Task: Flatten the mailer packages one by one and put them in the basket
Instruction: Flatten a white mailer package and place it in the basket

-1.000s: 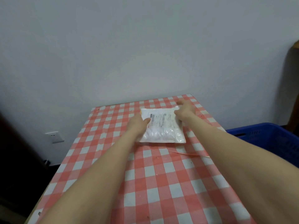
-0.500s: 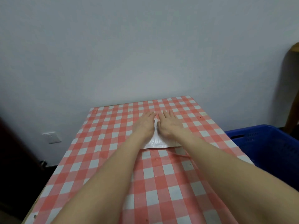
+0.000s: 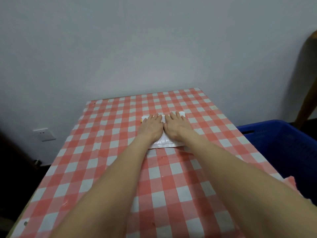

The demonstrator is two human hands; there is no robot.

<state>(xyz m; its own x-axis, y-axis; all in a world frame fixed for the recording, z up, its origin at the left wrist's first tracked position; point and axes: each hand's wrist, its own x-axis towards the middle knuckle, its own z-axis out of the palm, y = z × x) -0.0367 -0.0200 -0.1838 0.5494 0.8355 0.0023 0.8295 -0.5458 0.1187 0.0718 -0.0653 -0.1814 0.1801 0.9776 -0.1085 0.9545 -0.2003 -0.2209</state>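
A white mailer package [image 3: 164, 143] lies flat on the red-and-white checked table [image 3: 120, 169], toward its far half. My left hand [image 3: 151, 127] and my right hand [image 3: 176, 127] lie side by side on top of it, palms down and fingers straight, pressing it against the table. Most of the mailer is hidden under the two hands; only its near edge and far corners show. The blue basket [image 3: 283, 145] stands to the right of the table, lower than the tabletop.
A pale wall rises just behind the table's far edge, with a wall socket [image 3: 44, 134] low on the left. A brown wooden piece [image 3: 307, 83] leans at the far right, behind the basket. Dark floor lies left of the table.
A second ago both hands held the mailer's sides; they came together on top of it and have slid forward over it, pressing it flat.
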